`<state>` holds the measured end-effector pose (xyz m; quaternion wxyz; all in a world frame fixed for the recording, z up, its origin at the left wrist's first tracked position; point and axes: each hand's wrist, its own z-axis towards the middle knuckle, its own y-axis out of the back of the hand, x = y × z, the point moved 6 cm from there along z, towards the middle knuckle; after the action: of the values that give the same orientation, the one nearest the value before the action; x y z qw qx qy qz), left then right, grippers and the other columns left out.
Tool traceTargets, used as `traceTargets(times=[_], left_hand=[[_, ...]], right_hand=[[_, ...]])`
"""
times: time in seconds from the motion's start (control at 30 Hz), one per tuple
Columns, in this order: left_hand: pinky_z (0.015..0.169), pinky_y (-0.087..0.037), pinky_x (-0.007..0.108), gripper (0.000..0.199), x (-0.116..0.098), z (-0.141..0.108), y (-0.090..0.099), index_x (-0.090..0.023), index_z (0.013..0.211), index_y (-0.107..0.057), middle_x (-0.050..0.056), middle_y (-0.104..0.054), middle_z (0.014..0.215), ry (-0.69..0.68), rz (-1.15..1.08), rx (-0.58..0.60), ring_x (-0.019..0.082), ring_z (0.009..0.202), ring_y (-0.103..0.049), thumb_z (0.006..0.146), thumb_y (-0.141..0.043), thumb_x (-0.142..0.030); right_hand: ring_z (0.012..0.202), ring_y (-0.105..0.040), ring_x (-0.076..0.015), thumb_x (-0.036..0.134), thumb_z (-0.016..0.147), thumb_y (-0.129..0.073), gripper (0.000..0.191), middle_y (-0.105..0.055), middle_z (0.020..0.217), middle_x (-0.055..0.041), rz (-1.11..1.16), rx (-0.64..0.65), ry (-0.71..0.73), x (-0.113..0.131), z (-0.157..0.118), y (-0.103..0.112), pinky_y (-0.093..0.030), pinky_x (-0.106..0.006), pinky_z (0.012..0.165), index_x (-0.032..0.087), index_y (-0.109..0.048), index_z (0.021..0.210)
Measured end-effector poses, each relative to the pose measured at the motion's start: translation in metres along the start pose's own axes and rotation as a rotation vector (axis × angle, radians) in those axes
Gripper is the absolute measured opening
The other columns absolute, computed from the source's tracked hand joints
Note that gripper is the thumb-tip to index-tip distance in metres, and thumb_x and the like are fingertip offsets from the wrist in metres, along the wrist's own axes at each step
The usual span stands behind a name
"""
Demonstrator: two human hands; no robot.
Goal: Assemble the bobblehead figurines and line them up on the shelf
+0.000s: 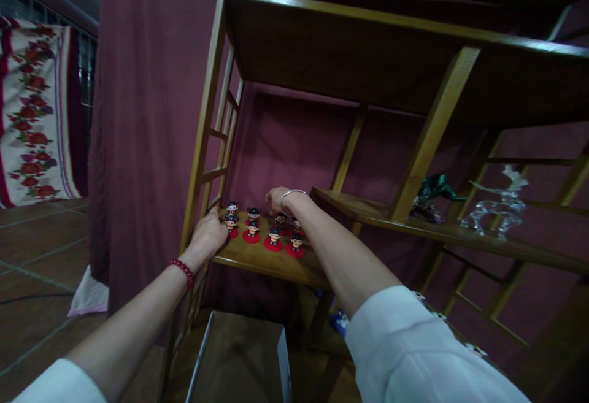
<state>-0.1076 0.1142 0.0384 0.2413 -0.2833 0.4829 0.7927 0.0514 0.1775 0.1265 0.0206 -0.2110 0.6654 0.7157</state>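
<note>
In the head view, a wooden shelf unit (322, 11) fills most of the scene, leaning to one side in the tilted picture. A maroon curtain (147, 115) hangs left of it, with a floral cloth (34, 115) farther left. Below the small shelf (271, 266) is an open box (239, 354). The left hand (208, 233) is at that shelf's left end, against or just beside the leftmost figurines; whether its fingers grasp one, I cannot tell. The right hand (278, 199) reaches over the back row, fingers pointing left and slightly bent; their tips are too small and dim to tell if they hold anything. On the shelf to the right stand a clear deer ornament (499, 203) and a green ornament (435, 188). The small figurines (275, 238) stand upright on the small shelf between and below the hands, in two rows, the front ones on red bases. A red bead bracelet (183, 271) circles the left wrist, a silvery bangle (293, 192) the right.
</note>
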Motion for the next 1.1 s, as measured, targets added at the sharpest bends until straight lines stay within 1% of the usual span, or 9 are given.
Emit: traceTargets(times=[0.1,0.2,0.4,0.53,0.63,0.73,0.87,0.93,1.1], left_hand=[[0.087,-0.042,0.034,0.051,-0.001,0.0,0.0,-0.015,0.124,-0.04,0.012,-0.06,0.112,0.004,0.008,0.003,0.026,0.108,-0.052,0.076,-0.044,-0.029],[0.087,-0.041,0.035,0.05,-0.001,-0.001,0.0,-0.015,0.124,-0.041,0.013,-0.06,0.112,0.005,0.013,0.004,0.026,0.108,-0.052,0.076,-0.043,-0.029],[0.089,-0.04,0.034,0.049,-0.001,-0.001,0.0,-0.015,0.124,-0.041,0.012,-0.059,0.112,-0.007,0.016,-0.001,0.025,0.108,-0.052,0.075,-0.041,-0.023],[0.089,-0.041,0.033,0.051,-0.001,0.0,0.0,-0.015,0.124,-0.04,0.011,-0.059,0.113,-0.01,0.039,0.003,0.025,0.109,-0.052,0.074,-0.042,-0.022],[0.088,-0.041,0.033,0.053,-0.001,0.001,-0.002,-0.015,0.126,-0.038,0.011,-0.059,0.113,-0.013,0.056,-0.001,0.024,0.108,-0.052,0.073,-0.043,-0.019],[0.089,-0.041,0.033,0.052,0.001,0.002,-0.003,-0.015,0.125,-0.039,0.01,-0.059,0.113,-0.015,0.066,-0.012,0.024,0.108,-0.052,0.073,-0.042,-0.018],[0.089,-0.041,0.032,0.051,0.002,0.004,-0.004,-0.014,0.124,-0.04,0.011,-0.059,0.113,-0.017,0.077,-0.014,0.024,0.108,-0.052,0.073,-0.042,-0.019],[0.088,-0.041,0.032,0.05,0.002,0.004,-0.004,-0.014,0.124,-0.04,0.011,-0.06,0.112,-0.022,0.072,-0.014,0.024,0.107,-0.053,0.074,-0.042,-0.021],[0.086,-0.042,0.032,0.049,0.002,0.004,-0.004,-0.015,0.123,-0.041,0.011,-0.061,0.11,-0.017,0.082,-0.013,0.024,0.106,-0.054,0.075,-0.043,-0.026]], right_hand=[[0.092,-0.06,-0.0226,0.016,0.056,-0.07,0.054,-0.064,0.104,-0.0082,-0.031,0.034,-0.055,-0.012,-0.001,-0.009,-0.048,-0.023,0.072,0.016,-0.06,0.109],[0.09,-0.061,-0.0226,0.015,0.056,-0.07,0.055,-0.064,0.103,-0.0099,-0.039,0.071,-0.064,-0.017,0.002,-0.02,-0.048,-0.024,0.07,0.013,-0.059,0.11],[0.086,-0.062,-0.0219,0.016,0.055,-0.07,0.051,-0.066,0.098,-0.0091,-0.039,0.098,-0.055,-0.017,0.005,-0.032,-0.048,-0.023,0.07,0.013,-0.062,0.106],[0.087,-0.062,-0.0221,0.016,0.056,-0.068,0.05,-0.066,0.099,-0.0093,-0.086,0.133,-0.029,-0.016,0.007,-0.04,-0.048,-0.024,0.07,0.013,-0.062,0.105],[0.086,-0.063,-0.0223,0.016,0.056,-0.067,0.048,-0.066,0.098,-0.0093,-0.119,0.13,-0.003,-0.016,0.009,-0.046,-0.048,-0.024,0.069,0.014,-0.063,0.103],[0.088,-0.062,-0.0216,0.016,0.058,-0.066,0.046,-0.065,0.101,-0.0101,-0.103,0.102,0.002,-0.018,0.01,-0.046,-0.048,-0.022,0.069,0.013,-0.062,0.104],[0.09,-0.061,-0.0213,0.015,0.059,-0.065,0.044,-0.064,0.101,-0.0108,-0.081,0.072,-0.035,-0.02,0.006,-0.042,-0.047,-0.021,0.07,0.012,-0.063,0.103],[0.091,-0.061,-0.0204,0.015,0.059,-0.065,0.042,-0.065,0.101,-0.0097,-0.057,0.056,-0.042,-0.019,0.003,-0.039,-0.046,-0.02,0.07,0.014,-0.064,0.1],[0.088,-0.061,-0.018,0.014,0.059,-0.065,0.039,-0.066,0.096,-0.0064,0.018,0.065,-0.055,-0.018,-0.003,-0.035,-0.045,-0.018,0.067,0.016,-0.065,0.098]])
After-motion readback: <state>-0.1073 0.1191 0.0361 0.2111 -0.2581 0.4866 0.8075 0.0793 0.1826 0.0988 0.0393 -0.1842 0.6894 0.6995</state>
